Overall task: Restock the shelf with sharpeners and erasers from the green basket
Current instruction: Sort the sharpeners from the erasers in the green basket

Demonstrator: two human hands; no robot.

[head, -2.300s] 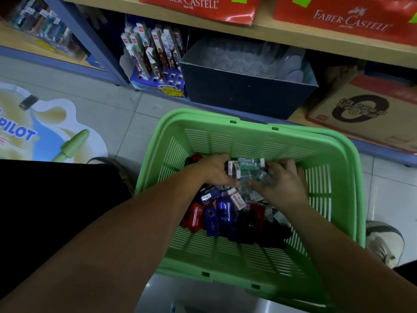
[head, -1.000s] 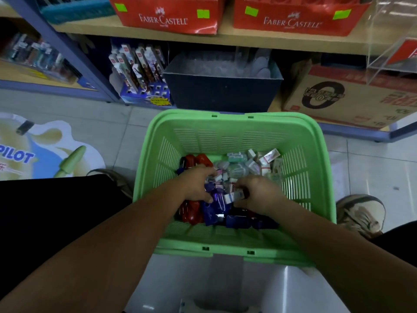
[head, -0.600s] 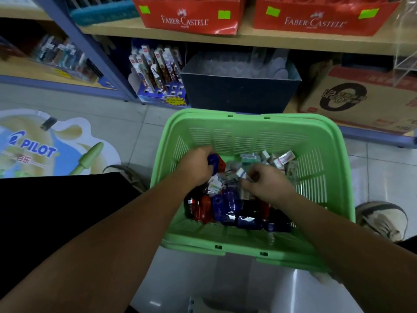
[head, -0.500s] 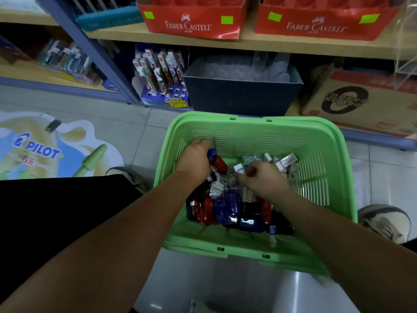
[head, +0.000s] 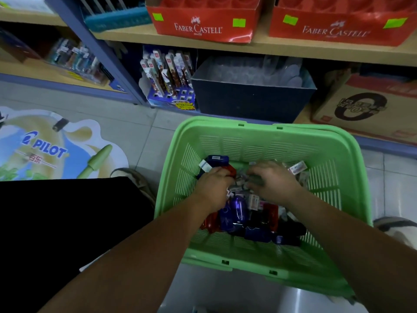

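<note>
**Both hands down in the loose stock of the green basket (head: 248, 141).**

Basket of moulded plastic with slotted walls and a rounded rim, close in front of the wooden shelf (head: 259, 47). Inside, a heap of glossy, translucent, capsule-shaped sharpeners (head: 237, 206) in blue, purple and red, mixed with small, blocky, paper-sleeved erasers (head: 297, 167), mostly along the far right side. Left hand (head: 213, 187) knuckles-up at the far left of the heap, fingers curled downward against a red and a blue sharpener; grip hidden underneath, not determinable. Right hand (head: 274, 185) just beside it, fingers bent into the erasers and motion-blurred; hold likewise not determinable. On the shelf board above, two red printed cardboard cartons (head: 203, 26); below it, a dark, matte, rectangular bin (head: 243, 100). Pale, smooth floor tiles (head: 135, 127) at left.
</note>
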